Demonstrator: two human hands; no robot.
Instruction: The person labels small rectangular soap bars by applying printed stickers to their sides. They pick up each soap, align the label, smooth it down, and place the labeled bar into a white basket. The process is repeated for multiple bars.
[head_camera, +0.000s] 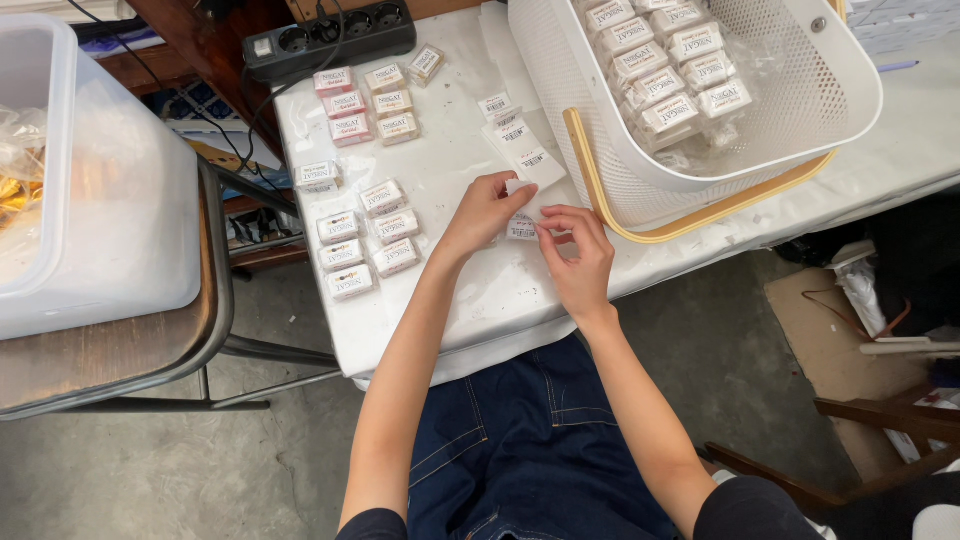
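While your left hand (483, 212) steadies the small wrapped packet (521, 228) from above, your right hand (577, 255) pinches its near edge with fingers narrowed. The packet sits between both sets of fingertips, on the white table cover (460, 170). Keep the label square and press it flat from one side. Beyond your right knuckles the white basket (800, 130) rim stands close; left of your left fingers, rows of finished packets (365, 240) crowd in. Open room lies mostly toward you.
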